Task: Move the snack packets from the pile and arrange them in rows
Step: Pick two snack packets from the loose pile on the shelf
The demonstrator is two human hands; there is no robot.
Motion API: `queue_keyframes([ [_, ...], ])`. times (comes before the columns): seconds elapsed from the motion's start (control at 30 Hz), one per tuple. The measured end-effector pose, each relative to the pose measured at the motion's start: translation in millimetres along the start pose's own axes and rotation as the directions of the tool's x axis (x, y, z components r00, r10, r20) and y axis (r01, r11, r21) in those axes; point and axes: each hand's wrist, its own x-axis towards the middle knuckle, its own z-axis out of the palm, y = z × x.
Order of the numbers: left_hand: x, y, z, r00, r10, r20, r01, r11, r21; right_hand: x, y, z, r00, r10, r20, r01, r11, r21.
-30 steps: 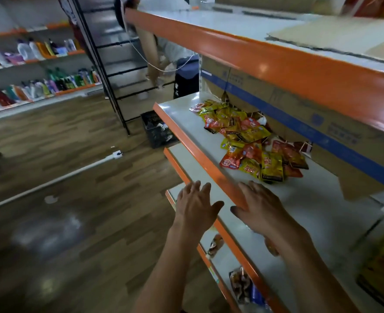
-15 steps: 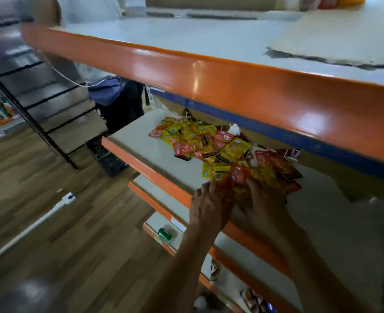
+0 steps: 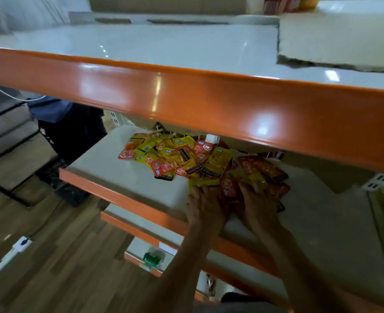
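A loose pile of red and yellow snack packets [image 3: 186,157] lies on the white middle shelf [image 3: 123,177], partly hidden by the orange edge of the shelf above. My left hand [image 3: 205,208] lies flat on the near edge of the pile, fingers straight over a yellow packet. My right hand [image 3: 258,204] lies beside it on the right, fingers spread over red and yellow packets [image 3: 274,190]. A red packet [image 3: 229,190] shows between the two hands. Whether either hand pinches a packet is hidden by the hands themselves.
The upper shelf's orange front edge [image 3: 186,102] juts out over the pile, with torn cardboard [image 3: 338,41] on top. Lower shelves hold a green item [image 3: 151,258]. Another person's dark trousers [image 3: 73,132] stand at the left on the wooden floor.
Both hands reached forward from the shelf's front edge onto the near side of the pile. The view swung right and dipped closer under the upper shelf.
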Motion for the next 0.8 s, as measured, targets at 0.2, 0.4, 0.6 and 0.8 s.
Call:
queue_keyframes([
  [0.2,3,-15,-24,0.996,0.084,0.042,-0.083,0.996,-0.015,10,-7,-1,0.992,0.056,-0.116,-0.053,0.998,0.024],
  [0.4,2,-30,-26,0.991,0.099,-0.094,-0.110,0.986,-0.123,11,-1,8,0.971,0.038,-0.235,-0.039,0.999,0.000],
  [0.6,8,-49,-31,0.998,-0.004,0.067,0.024,0.954,-0.297,6,-2,1,0.908,0.057,-0.414,0.028,0.980,0.198],
  [0.8,11,-53,-30,0.971,-0.178,0.158,0.237,0.794,-0.559,-2,-13,-27,0.928,0.136,-0.347,0.105,0.797,0.594],
])
